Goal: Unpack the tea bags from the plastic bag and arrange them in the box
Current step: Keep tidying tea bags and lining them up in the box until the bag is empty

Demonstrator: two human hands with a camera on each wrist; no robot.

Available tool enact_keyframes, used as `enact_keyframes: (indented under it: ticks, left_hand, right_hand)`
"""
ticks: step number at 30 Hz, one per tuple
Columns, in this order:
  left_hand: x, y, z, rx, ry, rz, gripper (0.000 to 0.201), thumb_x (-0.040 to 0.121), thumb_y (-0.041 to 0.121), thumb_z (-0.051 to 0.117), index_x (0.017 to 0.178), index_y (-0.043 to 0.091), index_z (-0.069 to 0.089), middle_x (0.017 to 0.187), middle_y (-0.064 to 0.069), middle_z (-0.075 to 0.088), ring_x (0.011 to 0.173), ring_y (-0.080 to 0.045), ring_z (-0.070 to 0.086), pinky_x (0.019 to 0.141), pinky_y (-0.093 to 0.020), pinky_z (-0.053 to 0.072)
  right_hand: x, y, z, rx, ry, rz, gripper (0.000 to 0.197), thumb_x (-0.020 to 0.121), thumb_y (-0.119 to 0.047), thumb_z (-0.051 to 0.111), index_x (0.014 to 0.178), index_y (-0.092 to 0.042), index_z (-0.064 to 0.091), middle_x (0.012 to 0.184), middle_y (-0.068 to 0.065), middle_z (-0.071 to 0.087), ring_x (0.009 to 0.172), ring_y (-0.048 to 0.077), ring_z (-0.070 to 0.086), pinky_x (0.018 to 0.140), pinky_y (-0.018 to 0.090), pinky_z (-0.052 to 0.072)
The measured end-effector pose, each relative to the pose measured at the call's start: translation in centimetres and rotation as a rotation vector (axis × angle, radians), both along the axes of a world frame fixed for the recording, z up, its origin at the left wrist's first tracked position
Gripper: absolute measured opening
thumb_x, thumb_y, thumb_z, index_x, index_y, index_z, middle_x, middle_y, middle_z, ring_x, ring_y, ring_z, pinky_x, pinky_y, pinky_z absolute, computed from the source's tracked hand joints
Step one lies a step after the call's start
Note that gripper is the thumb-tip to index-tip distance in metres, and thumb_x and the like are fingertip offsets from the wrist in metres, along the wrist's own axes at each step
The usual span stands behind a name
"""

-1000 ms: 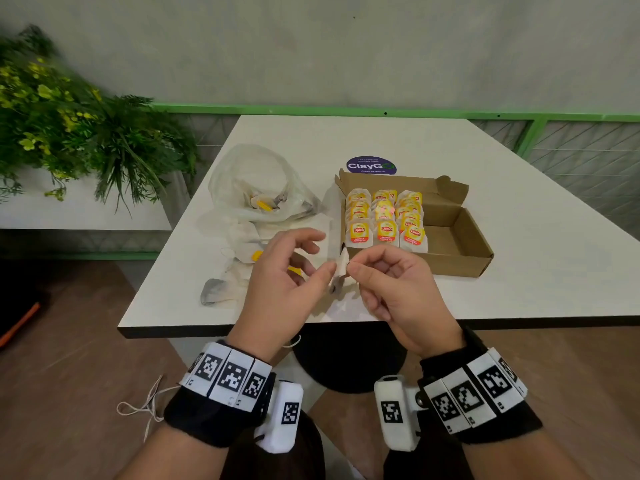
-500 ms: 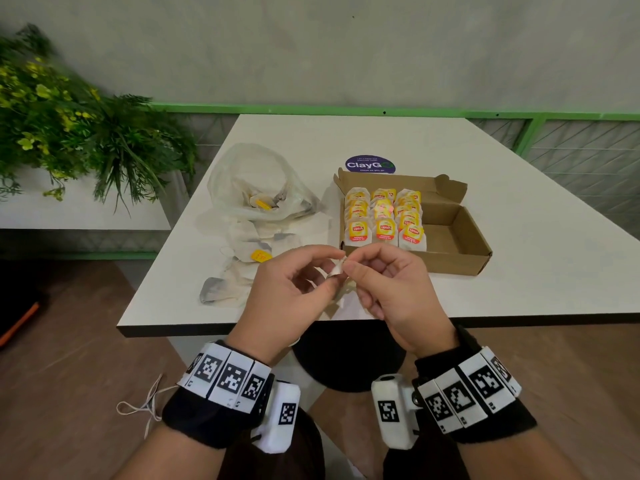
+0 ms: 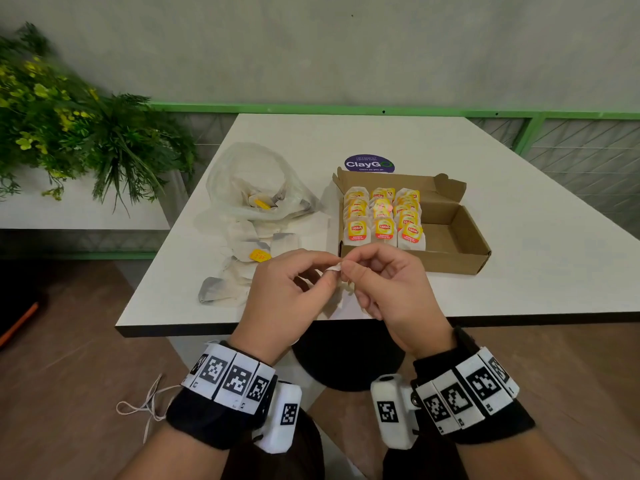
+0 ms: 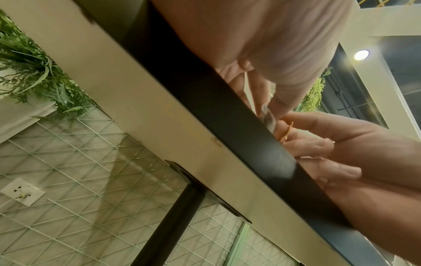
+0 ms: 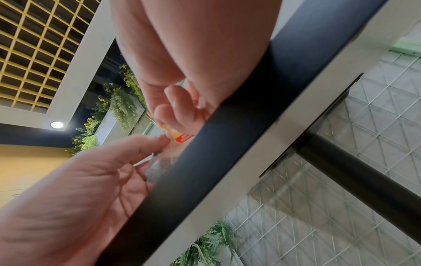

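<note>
**Head view: both hands pinch one tea bag at the near edge of the bench**

Head view, read left to right. At 9 o'clock a leafy green plant with yellow flowers (image 3: 69, 123) stands off the white rectangular bench (image 3: 519, 258). On the bench at about 11 o'clock lies the crumpled clear plastic bag (image 3: 256, 181), with a few tea bags visible inside it. Just nearer, a loose heap of white paper tea bags (image 3: 242, 268) spills toward the near edge, one showing a yellow tag.

At the centre, over the near bench edge, the left hand (image 3: 287, 299) and the right hand (image 3: 388, 296) meet fingertip to fingertip. Each hand's grip is closed on the same small white tea bag (image 3: 334, 269), pinched between thumb and forefinger; its paper hangs down between the palms. The right wrist view shows a yellow and red tag (image 5: 180, 137) at the right fingertips, and the left wrist view shows the grey bag body at the bench edge.

At 1 o'clock the open brown cardboard box (image 3: 464, 251) rests on the bench, well apart from the hands. Three rows of yellow-labelled tea bags (image 3: 384, 216) stand upright in its left part; its right part is bare cardboard. Beyond the box a round purple sticker (image 3: 369, 163) lies flat on the bench.
</note>
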State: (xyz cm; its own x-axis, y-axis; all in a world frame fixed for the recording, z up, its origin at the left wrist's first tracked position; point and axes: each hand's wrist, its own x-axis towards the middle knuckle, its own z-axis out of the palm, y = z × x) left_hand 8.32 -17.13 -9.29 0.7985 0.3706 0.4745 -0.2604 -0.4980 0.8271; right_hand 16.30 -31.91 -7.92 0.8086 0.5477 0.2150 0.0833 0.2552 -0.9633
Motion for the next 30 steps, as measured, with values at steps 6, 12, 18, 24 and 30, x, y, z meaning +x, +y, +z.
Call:
enact_keyframes:
  ticks: [6, 12, 18, 24, 30]
  left_hand:
    - [0.00, 0.08, 0.16, 0.033, -0.021, -0.002, 0.013, 0.089, 0.020, 0.071, 0.098, 0.020, 0.081, 0.087, 0.010, 0.075, 0.080, -0.017, 0.070, 0.070, -0.026, 0.055]
    - [0.33, 0.07, -0.07, 0.096, -0.048, 0.096, 0.008, 0.092, 0.016, 0.075, 0.092, 0.021, 0.081, 0.084, 0.013, 0.073, 0.081, -0.012, 0.069, 0.071, -0.021, 0.052]
    - [0.35, 0.22, -0.04, -0.002, -0.030, 0.123, 0.009, 0.092, 0.018, 0.075, 0.091, 0.024, 0.081, 0.081, 0.011, 0.073, 0.079, -0.012, 0.069, 0.071, -0.024, 0.053]
    - [0.55, 0.63, 0.14, -0.158, 0.044, 0.063, 0.008, 0.092, 0.016, 0.075, 0.092, 0.019, 0.082, 0.081, 0.007, 0.077, 0.079, -0.011, 0.071, 0.075, -0.032, 0.057]
    - [0.46, 0.92, 0.40, -0.205, 0.074, -0.044, 0.010, 0.093, 0.013, 0.073, 0.091, 0.016, 0.081, 0.076, -0.002, 0.078, 0.071, -0.010, 0.071, 0.069, -0.024, 0.054]
  right_hand:
    - [-0.10, 0.01, 0.13, -0.001, -0.017, 0.006, 0.009, 0.090, -0.003, 0.068, 0.096, 0.003, 0.067, 0.069, 0.010, 0.062, 0.043, 0.012, 0.043, 0.038, 0.016, 0.035]
    - [-0.19, -0.15, 0.37, 0.018, 0.036, 0.009, 0.013, 0.090, 0.009, 0.063, 0.103, 0.008, 0.064, 0.074, 0.016, 0.062, 0.041, 0.013, 0.041, 0.036, 0.015, 0.033]
    - [-0.32, -0.04, 0.35, 0.007, 0.035, 0.014, 0.014, 0.087, 0.007, 0.068, 0.101, 0.006, 0.064, 0.074, 0.015, 0.065, 0.041, 0.012, 0.042, 0.036, 0.014, 0.034]
    - [-0.18, 0.16, -0.02, -0.009, 0.003, 0.025, 0.012, 0.085, 0.002, 0.072, 0.095, 0.000, 0.067, 0.073, 0.010, 0.065, 0.048, 0.009, 0.049, 0.042, 0.017, 0.039]
    - [0.18, 0.12, -0.59, -0.028, -0.068, 0.016, 0.011, 0.084, -0.003, 0.076, 0.091, -0.007, 0.068, 0.079, 0.010, 0.067, 0.058, 0.017, 0.050, 0.051, 0.024, 0.044]
